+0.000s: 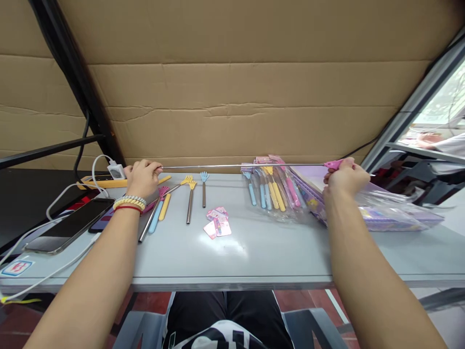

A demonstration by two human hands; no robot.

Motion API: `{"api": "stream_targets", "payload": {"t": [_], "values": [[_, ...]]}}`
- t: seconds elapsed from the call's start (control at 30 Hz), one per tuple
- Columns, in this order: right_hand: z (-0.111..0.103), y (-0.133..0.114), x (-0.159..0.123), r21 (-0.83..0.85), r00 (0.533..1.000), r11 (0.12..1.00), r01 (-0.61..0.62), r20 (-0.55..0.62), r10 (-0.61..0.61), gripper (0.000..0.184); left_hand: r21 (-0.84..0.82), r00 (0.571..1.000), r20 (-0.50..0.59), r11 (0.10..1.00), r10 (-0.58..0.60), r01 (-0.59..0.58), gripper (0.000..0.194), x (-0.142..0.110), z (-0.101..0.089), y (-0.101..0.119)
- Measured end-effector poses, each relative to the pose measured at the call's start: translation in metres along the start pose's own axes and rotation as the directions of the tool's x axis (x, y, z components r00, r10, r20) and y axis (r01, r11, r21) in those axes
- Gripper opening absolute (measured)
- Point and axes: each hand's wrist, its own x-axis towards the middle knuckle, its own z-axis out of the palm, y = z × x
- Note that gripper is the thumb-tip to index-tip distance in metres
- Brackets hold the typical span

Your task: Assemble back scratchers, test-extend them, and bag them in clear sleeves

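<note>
I hold a telescopic back scratcher [247, 166] stretched out full length, level above the grey table [254, 252]. My left hand [143, 178] is closed round one end of the metal rod. My right hand [345, 178] is closed on the pink end at the right. Below the rod lie several collapsed scratchers [191, 198] with yellow, blue and pink handles and small hand-shaped heads. A clear bag with several more scratchers [271, 191] lies right of centre. Small pink cards [218, 225] rest in the middle of the table.
Two phones [70, 225] with white cables and a charger [116, 170] lie at the left. Purple packets in clear plastic [385, 211] sit at the right. A cardboard wall [232, 97] stands behind the table. Another person's arm [436, 140] shows at far right.
</note>
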Motion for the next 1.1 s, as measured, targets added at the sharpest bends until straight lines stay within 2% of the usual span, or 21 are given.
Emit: {"api": "stream_targets", "payload": {"t": [0.1,0.2,0.37,0.57,0.8,0.93,1.1], "values": [[-0.005,-0.005,0.003,0.13,0.951,0.962,-0.24,-0.167,0.26,0.029,0.005,1.0,-0.008,1.0,-0.006,0.006,0.035,0.0,0.0,-0.003],[-0.005,-0.011,-0.001,0.186,0.935,0.944,-0.273,-0.181,0.306,0.029,-0.004,1.0,-0.023,1.0,-0.016,0.016,0.035,0.0,0.001,-0.001],[-0.001,-0.018,-0.009,0.299,0.923,0.89,-0.343,-0.07,0.379,0.022,-0.037,1.0,0.007,0.999,-0.003,0.003,0.032,0.001,0.004,-0.003],[0.0,-0.023,-0.014,0.459,0.873,0.757,-0.465,0.098,0.477,0.016,-0.074,0.999,0.027,0.997,-0.022,0.024,0.027,0.001,0.003,-0.004],[-0.004,-0.025,-0.013,0.584,0.822,0.612,-0.533,0.185,0.538,0.018,-0.111,0.994,0.024,0.988,-0.104,0.106,0.01,0.002,0.001,0.002],[-0.005,-0.028,-0.015,0.548,0.784,0.592,-0.591,0.218,0.581,0.015,-0.085,0.989,0.035,0.986,-0.14,0.143,0.008,0.004,0.002,0.004],[-0.004,-0.029,-0.017,0.534,0.793,0.614,-0.581,0.201,0.575,0.015,-0.059,0.986,0.03,0.984,-0.166,0.168,0.01,0.004,0.004,0.003]]}}
